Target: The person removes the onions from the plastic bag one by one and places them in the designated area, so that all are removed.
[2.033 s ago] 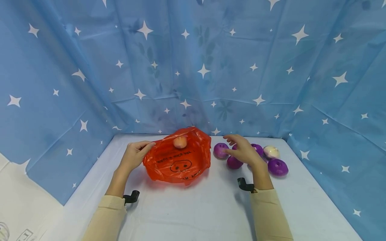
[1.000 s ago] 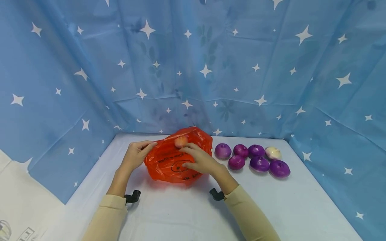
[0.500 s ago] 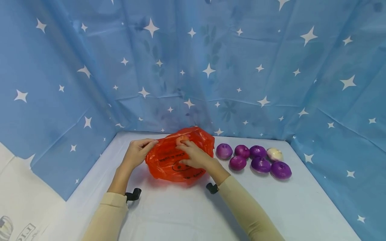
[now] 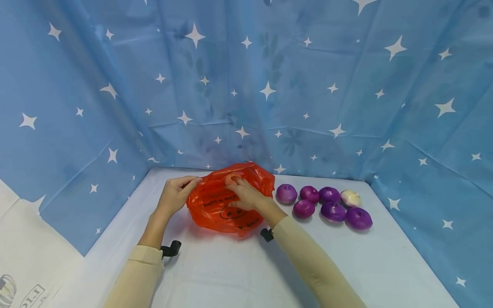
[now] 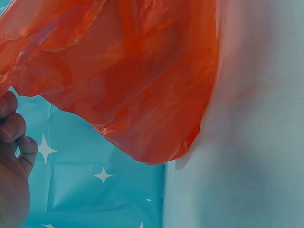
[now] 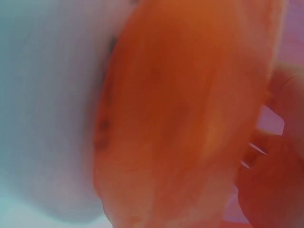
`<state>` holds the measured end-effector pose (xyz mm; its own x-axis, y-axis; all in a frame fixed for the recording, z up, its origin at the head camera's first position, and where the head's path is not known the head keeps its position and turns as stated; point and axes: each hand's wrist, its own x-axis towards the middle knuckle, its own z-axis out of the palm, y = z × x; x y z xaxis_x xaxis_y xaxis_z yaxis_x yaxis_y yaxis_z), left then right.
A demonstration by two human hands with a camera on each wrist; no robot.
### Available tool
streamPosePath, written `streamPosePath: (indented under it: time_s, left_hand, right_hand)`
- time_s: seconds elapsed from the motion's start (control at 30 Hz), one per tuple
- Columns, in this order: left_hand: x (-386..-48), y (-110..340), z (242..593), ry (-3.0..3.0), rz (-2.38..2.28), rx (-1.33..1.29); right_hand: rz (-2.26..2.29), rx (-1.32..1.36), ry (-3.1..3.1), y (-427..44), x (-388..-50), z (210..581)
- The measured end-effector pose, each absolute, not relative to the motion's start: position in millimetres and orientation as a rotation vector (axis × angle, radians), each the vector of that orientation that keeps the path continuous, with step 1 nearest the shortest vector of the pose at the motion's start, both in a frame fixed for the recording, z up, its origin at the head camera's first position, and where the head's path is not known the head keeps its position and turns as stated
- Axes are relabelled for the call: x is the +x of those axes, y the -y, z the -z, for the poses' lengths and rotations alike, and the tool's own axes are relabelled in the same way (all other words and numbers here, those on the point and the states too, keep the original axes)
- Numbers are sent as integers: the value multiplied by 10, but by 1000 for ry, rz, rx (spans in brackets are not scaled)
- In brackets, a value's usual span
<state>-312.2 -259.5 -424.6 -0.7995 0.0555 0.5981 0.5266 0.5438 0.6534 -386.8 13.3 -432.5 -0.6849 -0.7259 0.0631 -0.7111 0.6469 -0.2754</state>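
Observation:
A thin red plastic bag (image 4: 206,216) with black printing lies on its side at the back of the table, its mouth spread wide. My left hand (image 4: 172,197) pinches the left edge of the mouth; the left wrist view also shows this bag (image 5: 142,95) hanging from the fingers. Inside the mouth is my right hand (image 4: 249,196), thumb apart from the fingers. Its fingers partly cover a pale orange-looking round thing (image 4: 231,176) in the bag; whether they touch it I cannot tell. Red film blurs much of the right wrist view.
Several purple onions (image 4: 303,208) lie in a loose group right of the bag, with one whitish onion (image 4: 351,198) at their far right. A white cloth covers the table (image 4: 231,273). Blue star-patterned curtains (image 4: 246,85) enclose its back and sides.
My right hand has moved left from above the purple onions and into the bag's mouth, reaching the pale round thing there. My left hand keeps its pinch on the bag's edge.

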Motion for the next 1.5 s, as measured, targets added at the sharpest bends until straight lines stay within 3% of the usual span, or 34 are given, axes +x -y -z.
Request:
streamPosePath:
  time_s: [1.5]
  left_hand:
    - [-3171, 2626, 4237, 2167, 1052, -448]
  right_hand:
    - [333, -967, -2764, 104, -4234, 4420]
